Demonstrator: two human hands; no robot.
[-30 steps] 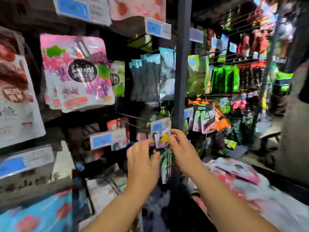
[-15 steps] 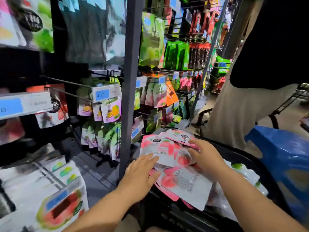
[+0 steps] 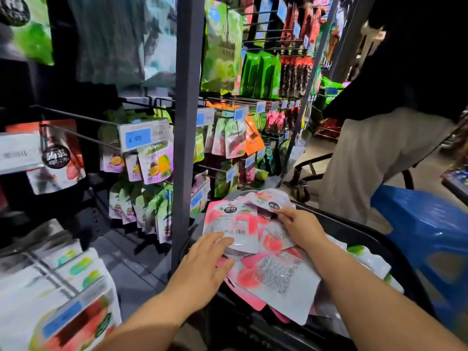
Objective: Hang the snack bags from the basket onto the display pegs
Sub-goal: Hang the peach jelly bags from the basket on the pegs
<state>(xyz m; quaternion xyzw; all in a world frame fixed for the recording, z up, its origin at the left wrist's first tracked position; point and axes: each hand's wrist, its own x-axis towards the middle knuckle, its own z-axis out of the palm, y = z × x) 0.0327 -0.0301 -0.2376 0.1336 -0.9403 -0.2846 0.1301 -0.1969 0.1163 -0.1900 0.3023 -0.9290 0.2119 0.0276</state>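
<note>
A pile of pink and white snack bags (image 3: 276,277) lies in the black basket (image 3: 359,230) at the lower right. My left hand (image 3: 202,267) holds the lower edge of the top pink bag (image 3: 229,221), fingers above and thumb below. My right hand (image 3: 300,225) pinches another pink bag (image 3: 268,200) at the far side of the pile. Bare metal pegs (image 3: 76,117) jut out of the rack at the left, one carrying a 4.90 price tag (image 3: 138,139).
A grey upright post (image 3: 187,122) of the rack stands just left of the basket. Hanging packets fill the pegs on both sides of it. A person in beige trousers (image 3: 367,163) stands close behind the basket, beside a blue object (image 3: 430,239).
My view swung down from the rack to the basket. Both hands left the small packet on the peg and came down onto the pink bags, which they now hold.
</note>
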